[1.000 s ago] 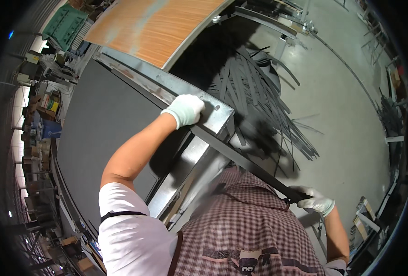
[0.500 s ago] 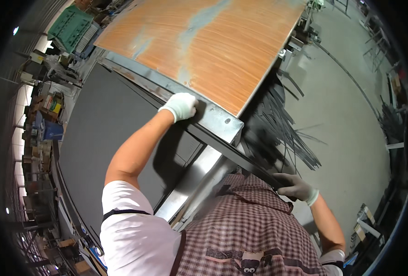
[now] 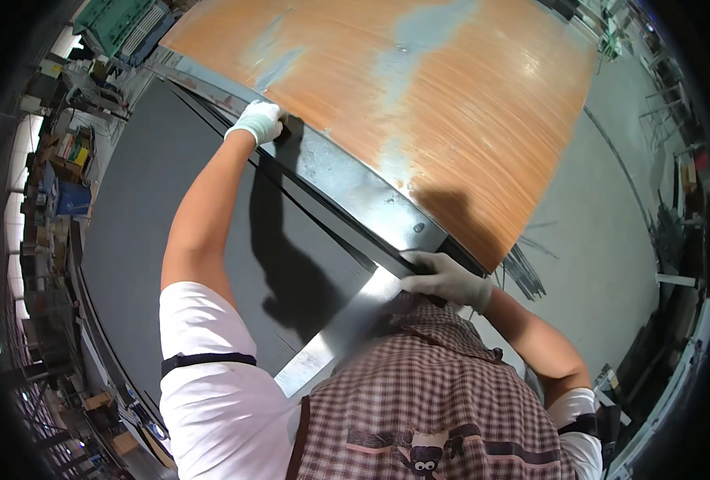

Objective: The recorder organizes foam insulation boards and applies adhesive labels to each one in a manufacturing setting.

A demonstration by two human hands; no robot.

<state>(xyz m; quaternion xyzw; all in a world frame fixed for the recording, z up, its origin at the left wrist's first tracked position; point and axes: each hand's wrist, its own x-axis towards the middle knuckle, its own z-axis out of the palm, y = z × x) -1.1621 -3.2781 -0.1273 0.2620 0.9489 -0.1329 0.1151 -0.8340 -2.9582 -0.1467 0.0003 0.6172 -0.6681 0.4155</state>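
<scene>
Nearest, in front of the checked apron (image 3: 443, 392), the right hand (image 3: 449, 280) has come in from well out at the side and is now just beside the end of the metal rail (image 3: 355, 192). Its grip pinches the near end of the dark strip (image 3: 385, 256), thumb below, fingers above. The strip, which jutted far past the rail a second ago, now runs mostly alongside it, between rail and grey sheet (image 3: 163, 208), so little overhang is left. Farther up, the left hand (image 3: 257, 122) has moved along the rail, fingers curled over the strip's line; I cannot tell whether they pinch it or merely press. Beyond, the wood-grain panel (image 3: 483, 104) has slid too: its near corner now passes the rail's end, hiding most of the loose offcuts (image 3: 525, 272) on the floor (image 3: 547, 320)
</scene>
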